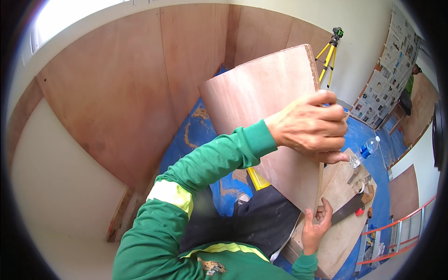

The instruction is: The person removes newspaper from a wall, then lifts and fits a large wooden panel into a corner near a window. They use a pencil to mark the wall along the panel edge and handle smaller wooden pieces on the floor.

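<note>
A reddish plywood panel (pixel 268 93) stands tilted in front of me, its rough layered edge toward the right. My left hand (pixel 313 127) reaches across it at the edge, with fingers curled. A thin pale tip shows by the knuckles, but what the fingers hold is hidden. Below, my right hand (pixel 317 226) is beside the panel's lower corner, palm partly turned up, thumb and index finger apart. Whether it touches the corner I cannot tell. The panel's lower end is near my dark trousers (pixel 261 217).
A plywood board (pixel 343 238) at right bears a tape roll (pixel 359 186), a dark flat tool (pixel 347 209) and a bottle (pixel 366 150). An orange-edged ladder (pixel 396 238) lies beyond. Blue sheeting (pixel 177 158) covers the floor. A yellow tripod (pixel 330 58) and another person (pixel 408 91) are farther off.
</note>
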Demonstrator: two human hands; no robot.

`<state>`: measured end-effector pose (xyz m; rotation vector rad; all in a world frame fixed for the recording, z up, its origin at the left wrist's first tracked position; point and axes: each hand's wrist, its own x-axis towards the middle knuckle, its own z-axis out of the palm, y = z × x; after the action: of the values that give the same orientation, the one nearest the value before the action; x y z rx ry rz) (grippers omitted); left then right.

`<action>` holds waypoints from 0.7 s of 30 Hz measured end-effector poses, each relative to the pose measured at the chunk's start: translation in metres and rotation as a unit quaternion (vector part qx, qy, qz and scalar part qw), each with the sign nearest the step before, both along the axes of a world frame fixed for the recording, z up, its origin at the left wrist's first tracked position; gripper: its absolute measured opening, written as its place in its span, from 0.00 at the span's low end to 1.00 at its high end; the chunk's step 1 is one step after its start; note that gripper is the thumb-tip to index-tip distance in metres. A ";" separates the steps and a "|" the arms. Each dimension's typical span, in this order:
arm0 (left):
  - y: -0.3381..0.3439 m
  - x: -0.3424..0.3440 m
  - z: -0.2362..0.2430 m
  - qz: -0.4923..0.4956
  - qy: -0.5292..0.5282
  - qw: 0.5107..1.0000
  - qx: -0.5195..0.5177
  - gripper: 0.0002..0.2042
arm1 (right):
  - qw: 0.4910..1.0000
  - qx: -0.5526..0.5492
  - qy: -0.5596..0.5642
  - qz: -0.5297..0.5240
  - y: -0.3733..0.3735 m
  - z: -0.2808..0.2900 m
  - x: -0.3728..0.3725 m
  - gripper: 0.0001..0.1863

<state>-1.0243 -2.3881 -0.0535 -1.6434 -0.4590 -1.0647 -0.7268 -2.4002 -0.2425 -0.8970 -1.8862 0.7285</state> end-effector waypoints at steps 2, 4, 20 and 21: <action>-0.016 -0.013 -0.009 0.068 -0.095 0.993 0.026 0.22 | 0.993 0.071 -0.075 0.065 0.007 0.020 0.000 0.22; -0.019 -0.048 0.006 0.048 -0.232 0.960 0.147 0.36 | 0.976 0.140 -0.135 0.096 0.011 0.036 -0.008 0.17; 0.003 -0.121 -0.012 -0.212 -0.529 0.786 -0.241 0.23 | 0.979 0.071 0.016 0.190 -0.035 -0.042 -0.132 0.24; 0.010 -0.132 -0.016 -0.205 -0.546 0.775 -0.243 0.23 | 0.979 0.035 0.005 0.201 -0.033 -0.053 -0.153 0.27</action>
<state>-1.1560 -2.3783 -0.0691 -1.4022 -1.2446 -2.3946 -0.8802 -2.4335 -0.2953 -0.4675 -2.0960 0.8944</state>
